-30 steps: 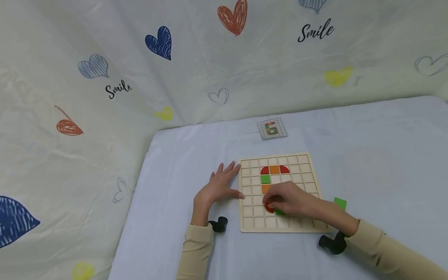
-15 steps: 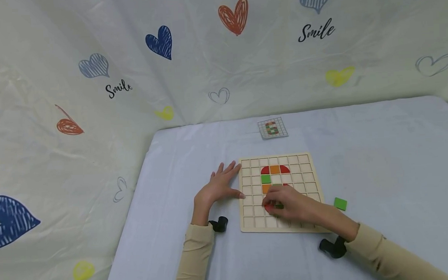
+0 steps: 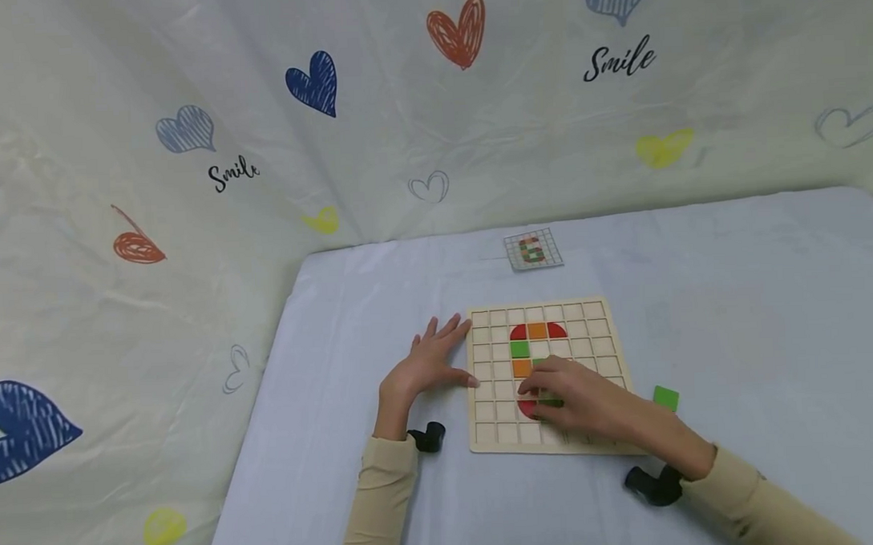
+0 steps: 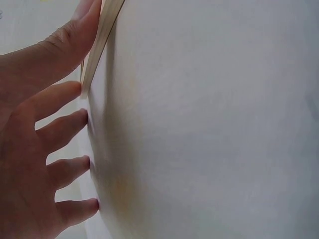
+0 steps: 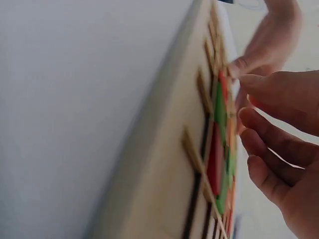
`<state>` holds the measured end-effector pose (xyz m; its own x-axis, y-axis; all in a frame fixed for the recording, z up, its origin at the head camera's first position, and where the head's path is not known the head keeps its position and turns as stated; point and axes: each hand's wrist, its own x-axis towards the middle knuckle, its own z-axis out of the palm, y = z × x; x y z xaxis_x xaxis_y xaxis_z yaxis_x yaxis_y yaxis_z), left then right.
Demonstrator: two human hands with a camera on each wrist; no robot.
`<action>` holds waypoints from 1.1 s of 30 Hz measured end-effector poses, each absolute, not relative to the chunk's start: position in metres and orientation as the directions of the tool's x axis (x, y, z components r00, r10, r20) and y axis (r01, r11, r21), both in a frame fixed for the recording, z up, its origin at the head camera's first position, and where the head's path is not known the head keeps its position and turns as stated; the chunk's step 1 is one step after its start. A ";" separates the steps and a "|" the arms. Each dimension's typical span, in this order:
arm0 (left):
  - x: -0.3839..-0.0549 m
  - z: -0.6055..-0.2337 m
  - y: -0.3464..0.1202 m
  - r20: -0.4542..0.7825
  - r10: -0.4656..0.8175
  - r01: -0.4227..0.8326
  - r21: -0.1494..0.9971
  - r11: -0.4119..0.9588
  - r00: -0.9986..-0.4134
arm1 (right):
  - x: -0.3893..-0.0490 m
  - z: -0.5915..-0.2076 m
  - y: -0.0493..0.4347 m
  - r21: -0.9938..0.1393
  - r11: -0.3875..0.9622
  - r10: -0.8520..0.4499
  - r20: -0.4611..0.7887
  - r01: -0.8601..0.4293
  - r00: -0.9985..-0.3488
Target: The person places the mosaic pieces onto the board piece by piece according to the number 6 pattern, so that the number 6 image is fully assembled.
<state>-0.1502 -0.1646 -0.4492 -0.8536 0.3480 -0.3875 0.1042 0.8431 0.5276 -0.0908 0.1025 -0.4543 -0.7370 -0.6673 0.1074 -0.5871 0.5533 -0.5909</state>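
Note:
A wooden grid board (image 3: 492,435) lies on the white-covered table, with red, orange and green tiles set in its cells. My left hand (image 3: 427,367) rests at its left edge, fingers spread and thumb on the rim. Above the lower tiles hovers my right hand (image 3: 584,397), thumb and fingers apart and loosely bent; nothing shows between them in the right wrist view. A rounded red tile (image 3: 526,408) sits by the thumb. Left of the fingers is an orange tile (image 3: 522,369), below a green tile (image 3: 519,349). My right hand hides some of the tiles.
Past the board lies a small pattern card (image 3: 533,249) with a coloured grid figure. A loose green square tile (image 3: 666,397) is on the table by my right forearm. Behind the table hangs a cloth (image 3: 374,146) printed with hearts.
My right hand has drawn back slightly from the rounded red tile, and its thumb and fingers have parted. My left hand keeps its place at the board's edge.

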 end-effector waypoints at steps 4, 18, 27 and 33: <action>-0.151 -0.450 -0.162 -0.393 0.351 0.103 0.528 0.843 -0.850 | -0.094 -0.445 0.114 -0.614 0.570 -0.625 0.109 -0.547 -0.773; -0.150 -0.447 -0.169 -0.385 0.352 0.113 0.522 0.845 -0.853 | -0.117 -0.414 0.168 -0.617 0.669 -0.576 -0.078 -0.414 -0.814; -0.148 -0.448 -0.166 -0.387 0.353 0.099 0.542 0.834 -0.852 | -0.105 -0.425 0.201 -0.598 0.724 -0.485 -0.089 -0.342 -0.870; -0.147 -0.446 -0.166 -0.391 0.352 0.101 0.536 0.838 -0.850 | -0.092 -0.438 0.222 -0.586 0.734 -0.462 -0.061 -0.344 -0.885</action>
